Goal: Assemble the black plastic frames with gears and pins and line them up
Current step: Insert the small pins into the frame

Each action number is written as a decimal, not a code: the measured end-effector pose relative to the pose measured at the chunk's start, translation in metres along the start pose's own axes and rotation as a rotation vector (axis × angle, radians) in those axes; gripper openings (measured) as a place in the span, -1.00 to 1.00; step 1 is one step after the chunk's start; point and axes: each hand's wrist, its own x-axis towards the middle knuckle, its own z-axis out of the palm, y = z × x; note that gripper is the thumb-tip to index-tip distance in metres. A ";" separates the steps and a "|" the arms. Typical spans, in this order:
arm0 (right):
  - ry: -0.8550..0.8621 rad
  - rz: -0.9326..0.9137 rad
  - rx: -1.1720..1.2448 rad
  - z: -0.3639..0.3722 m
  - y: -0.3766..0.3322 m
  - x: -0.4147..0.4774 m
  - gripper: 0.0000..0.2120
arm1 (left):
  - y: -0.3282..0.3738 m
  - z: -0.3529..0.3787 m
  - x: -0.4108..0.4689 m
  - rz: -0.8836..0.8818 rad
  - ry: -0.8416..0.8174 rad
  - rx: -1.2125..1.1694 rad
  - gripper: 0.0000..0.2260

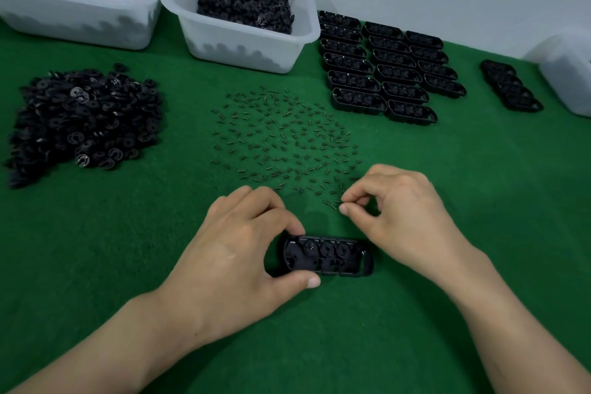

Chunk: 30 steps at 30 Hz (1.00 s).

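Note:
A black plastic frame (332, 255) with round gears in its pockets lies on the green felt near me. My left hand (236, 249) grips its left end between thumb and fingers. My right hand (403, 217) hovers just above and to the right of the frame, thumb and forefinger pinched together at the near edge of the scattered small pins (287, 144); whether a pin sits between the fingertips is too small to tell. Three rows of finished frames (387, 73) are lined up at the back right.
A heap of black gears (86, 115) lies at the left. Two white bins (243, 41) (76, 19) holding black parts stand at the back. A short row of frames (511, 86) and another white bin (566, 73) sit at the far right.

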 end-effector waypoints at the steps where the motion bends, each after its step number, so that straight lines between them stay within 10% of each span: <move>1: -0.003 -0.005 -0.009 0.000 -0.002 0.001 -0.97 | 0.000 0.000 0.000 0.000 -0.001 -0.001 -0.59; 14: 0.012 -0.208 0.418 0.006 -0.011 -0.034 -0.98 | -0.002 0.002 0.000 0.009 0.012 -0.002 -0.59; 30: 0.056 -0.228 0.346 0.015 -0.005 -0.037 -0.98 | -0.002 0.003 0.001 0.019 0.028 0.021 -0.57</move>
